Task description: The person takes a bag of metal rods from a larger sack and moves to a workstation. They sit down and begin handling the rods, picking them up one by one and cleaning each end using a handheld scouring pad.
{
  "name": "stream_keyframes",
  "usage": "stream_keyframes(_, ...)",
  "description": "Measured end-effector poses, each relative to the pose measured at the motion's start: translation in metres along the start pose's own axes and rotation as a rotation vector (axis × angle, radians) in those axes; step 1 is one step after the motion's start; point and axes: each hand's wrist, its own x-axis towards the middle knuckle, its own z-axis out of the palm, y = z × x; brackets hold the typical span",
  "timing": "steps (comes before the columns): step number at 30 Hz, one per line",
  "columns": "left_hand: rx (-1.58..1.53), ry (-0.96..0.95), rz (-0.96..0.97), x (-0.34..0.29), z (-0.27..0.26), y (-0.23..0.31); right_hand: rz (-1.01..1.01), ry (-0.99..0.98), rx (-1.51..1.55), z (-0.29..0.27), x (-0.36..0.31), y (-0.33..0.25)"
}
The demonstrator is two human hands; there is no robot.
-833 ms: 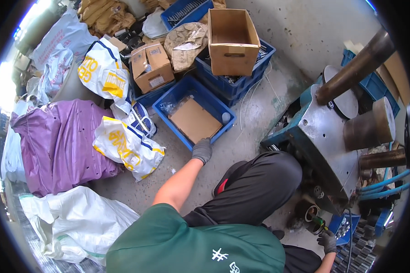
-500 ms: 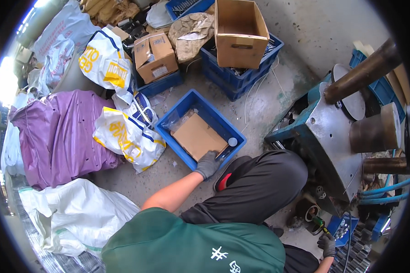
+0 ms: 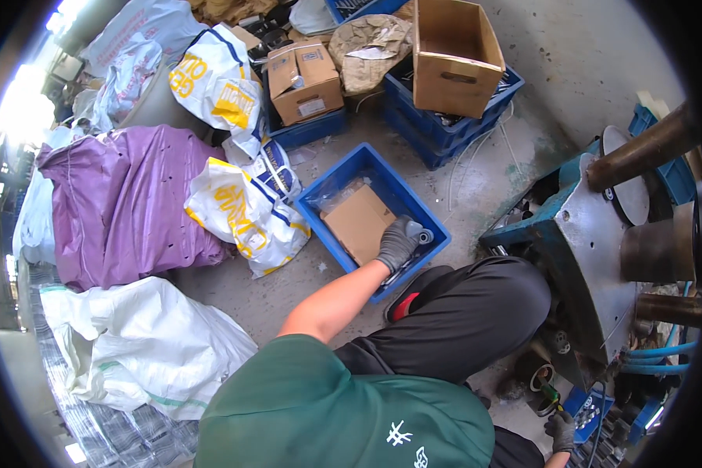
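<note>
My left hand (image 3: 396,245), in a grey knit glove, reaches into a blue plastic crate (image 3: 310,204) on the floor. It is closed against a round grey metal piece with a hole (image 3: 422,235), near the crate's right corner. Beside the fingers a flat brown cardboard piece (image 3: 359,222) lies in the crate, with clear plastic film along its far side. At the lower right, my right hand (image 3: 560,430), also gloved in grey, is closed round the end of a tool with a green and yellow handle (image 3: 551,392). The tool's far end is by a dark round metal part (image 3: 532,370).
On the right stands a heavy machine (image 3: 577,249) with thick metal columns. Stacked blue crates (image 3: 444,140) carry an open cardboard box (image 3: 456,86) at the back. A purple sack (image 3: 132,203) and a white sack (image 3: 156,343) lie on the left. A small blue tray (image 3: 589,409) sits near my right hand.
The whole view has shifted. My left hand has moved from the cardboard's near edge rightward, to the round piece at the crate's corner. The right hand stays by the green and yellow tool.
</note>
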Motion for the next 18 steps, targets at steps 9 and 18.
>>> stream_keyframes(9,-0.040,0.116,0.007,-0.029,-0.093,-0.046,-0.002,0.023,0.065,-0.006,0.003,0.003)
stream_keyframes(18,-0.236,-0.159,-0.181,0.016,0.017,0.019,-0.073,0.020,0.015,0.011,-0.024,-0.005)
